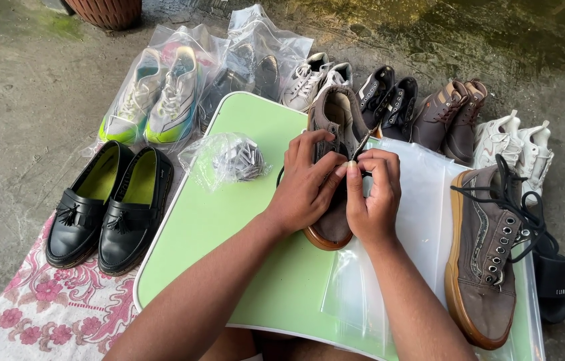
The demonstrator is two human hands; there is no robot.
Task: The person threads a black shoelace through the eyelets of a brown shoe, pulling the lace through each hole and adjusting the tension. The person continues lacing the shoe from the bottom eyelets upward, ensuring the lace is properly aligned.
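Seen from above, a person's left hand (pixel 306 187) clasps a grey-brown sneaker (pixel 333 134) lying on a light green tabletop (pixel 229 220), while the right hand (pixel 373 194) pinches a lace tip (pixel 365 142) just above its eyelets. This shoe shows no lacing yet. Its mate (pixel 486 254), to the right on a clear plastic bag (pixel 423 200), has a black lace (pixel 516 200) only loosely through some eyelets.
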